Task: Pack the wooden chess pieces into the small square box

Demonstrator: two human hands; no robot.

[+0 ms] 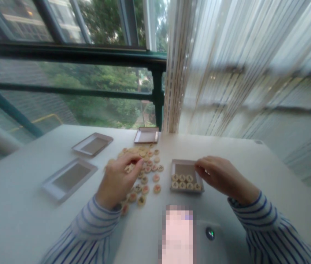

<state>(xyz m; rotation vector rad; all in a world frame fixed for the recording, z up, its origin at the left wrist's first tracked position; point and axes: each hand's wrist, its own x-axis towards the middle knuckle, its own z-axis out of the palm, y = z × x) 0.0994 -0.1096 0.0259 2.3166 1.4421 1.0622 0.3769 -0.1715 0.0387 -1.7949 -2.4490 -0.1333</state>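
My left hand (121, 178) hovers at a heap of round wooden Chinese chess pieces (145, 189), marked in red and black. Its thumb and index finger come together in a pinch; whether a piece is between them is hidden. My right hand (219, 176) reaches over the right wall of a shallow box (173, 168). Its fingers are bent downward and drawn together, with the tips at the box's back right part, and I cannot make out what they hold. Inside the box, several black-marked pieces (182, 185) lie in two rows along the near side.
Two shallow trays (58, 196) (75, 148) lie at the left of the white table (12, 187). Another tray (146, 142) sits behind the pieces. A blurred-out upright shape (177, 234) and a small dark round object (210, 233) are at the near edge. String curtains (177, 73) hang behind.
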